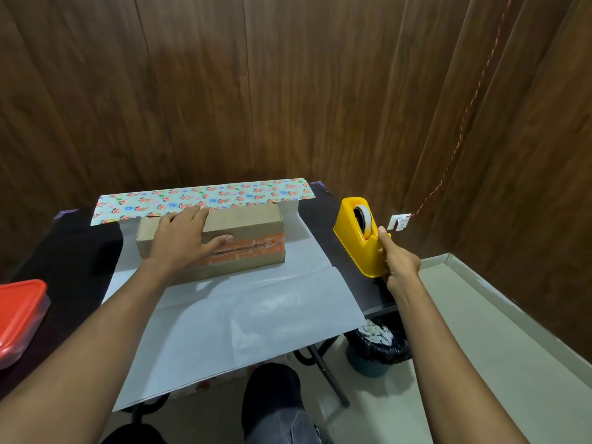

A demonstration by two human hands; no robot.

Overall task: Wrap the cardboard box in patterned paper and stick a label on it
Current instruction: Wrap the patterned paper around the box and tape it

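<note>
A brown cardboard box point(243, 230) with orange tape along its front lies across the wrapping paper point(243, 312), whose white back faces up. The paper's far edge point(205, 197) is folded over toward the box and shows a flower pattern. My left hand point(184, 238) rests flat on the box's left part, fingers spread, fingertips at the folded paper edge. My right hand point(395, 262) is at the near end of a yellow tape dispenser point(360, 235), thumb and fingers closed at its cutter end. Whether a strip of tape is pinched there cannot be made out.
The black table point(64, 251) stands against a wood-panelled wall. A red-lidded plastic container point(19, 318) sits at its left edge. A bin with a black liner point(378, 347) stands on the floor under the table's right corner. My knee point(272, 398) shows below the paper's overhanging front edge.
</note>
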